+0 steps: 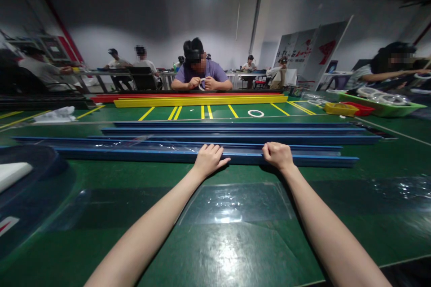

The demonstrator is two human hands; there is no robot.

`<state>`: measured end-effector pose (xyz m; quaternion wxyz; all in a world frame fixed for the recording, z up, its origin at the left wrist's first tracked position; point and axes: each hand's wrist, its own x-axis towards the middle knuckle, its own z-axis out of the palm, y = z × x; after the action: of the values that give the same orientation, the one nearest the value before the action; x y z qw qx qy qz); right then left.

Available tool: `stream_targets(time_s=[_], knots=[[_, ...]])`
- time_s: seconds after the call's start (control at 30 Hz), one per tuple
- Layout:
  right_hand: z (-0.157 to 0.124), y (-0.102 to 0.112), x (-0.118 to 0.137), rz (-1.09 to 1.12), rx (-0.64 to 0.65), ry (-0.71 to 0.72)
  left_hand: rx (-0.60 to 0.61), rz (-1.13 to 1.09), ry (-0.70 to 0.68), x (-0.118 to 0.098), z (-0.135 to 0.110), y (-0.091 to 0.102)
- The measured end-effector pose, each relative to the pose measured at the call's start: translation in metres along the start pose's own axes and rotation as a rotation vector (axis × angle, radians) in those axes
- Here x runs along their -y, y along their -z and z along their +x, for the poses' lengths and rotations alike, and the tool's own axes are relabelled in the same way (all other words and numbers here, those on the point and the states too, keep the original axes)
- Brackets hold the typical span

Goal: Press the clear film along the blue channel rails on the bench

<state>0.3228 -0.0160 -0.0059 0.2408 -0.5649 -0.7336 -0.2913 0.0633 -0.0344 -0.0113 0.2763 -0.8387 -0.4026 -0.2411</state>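
A long blue channel strip [313, 159] lies across the green table in front of me, with clear film [144, 142] along its left part. My left hand [209, 159] rests on the near side of this strip, fingers laid over its rim and thumb stretched out to the right. Farther right, my right hand [279, 155] is closed like a fist at the same strip's edge; its fingertips are hidden. Just behind lie more blue channel strips [235, 131], parallel to it. Nearer to me, a clear plastic sheet [235, 202] lies flat between my forearms.
Yellow [202, 101] and red strips lie beyond, before a person [202, 71] holding a white ring. Another white ring [256, 113] lies on the table [222, 251]. At right stand a yellow tray [340, 109] and a green tray [397, 108]. A dark blue object [37, 197] is at left.
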Motion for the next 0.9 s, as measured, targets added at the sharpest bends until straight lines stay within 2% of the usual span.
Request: stream_targets(time_s=[0.5, 0.9], knots=[[-0.0007, 0.0085, -0.0032, 0.013, 0.122, -0.041, 0.001, -0.034, -0.05, -0.0005, 0.0008, -0.0017], [-0.001, 0.0067, -0.0038, 0.018, 0.133, -0.056, 0.02, -0.052, -0.019, 0.0001, 0.0005, -0.0049]])
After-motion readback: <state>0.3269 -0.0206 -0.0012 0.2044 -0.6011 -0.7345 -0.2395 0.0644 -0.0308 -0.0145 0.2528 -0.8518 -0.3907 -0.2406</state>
